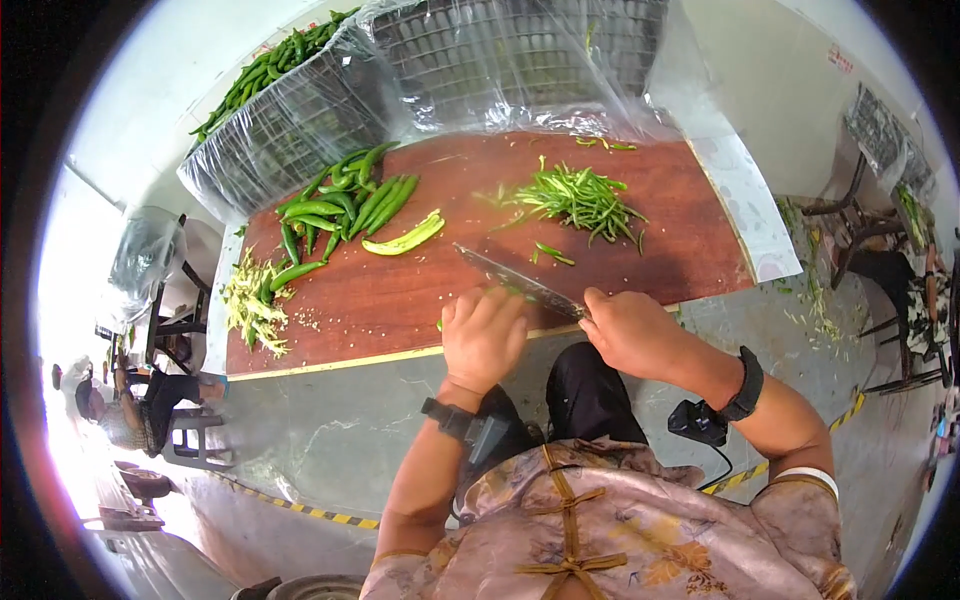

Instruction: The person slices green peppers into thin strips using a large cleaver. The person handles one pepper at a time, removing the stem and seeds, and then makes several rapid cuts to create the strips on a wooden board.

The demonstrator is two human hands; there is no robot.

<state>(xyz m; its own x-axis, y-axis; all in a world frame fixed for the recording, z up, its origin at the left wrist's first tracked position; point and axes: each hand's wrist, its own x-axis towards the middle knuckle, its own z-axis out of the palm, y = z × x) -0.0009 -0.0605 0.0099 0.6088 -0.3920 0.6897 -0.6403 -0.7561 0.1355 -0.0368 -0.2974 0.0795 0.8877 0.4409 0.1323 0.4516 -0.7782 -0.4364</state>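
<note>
My right hand (634, 330) grips the handle of a kitchen knife (525, 285), its blade slanting up and left across the near part of the red-brown wooden board (465, 187). Beside the blade, my left hand (484, 330) is bent down over a green chili pepper (526, 295), mostly hidden under the fingers. A split pepper (405, 236) lies beyond, pale inside upward. Whole green peppers (345, 199) are heaped at the board's left. Thin green pepper strips (577, 199) form a pile to the right. Pale pepper cores and seeds (255, 300) sit at the left edge.
Plastic-lined crates (517, 60) stand along the board's far side; a left one holds many green peppers (277, 64). A person (127, 409) sits far left near a stool (195, 439). Yellow-black tape (300, 510) crosses the grey floor (337, 427). Another table (885, 139) stands at right.
</note>
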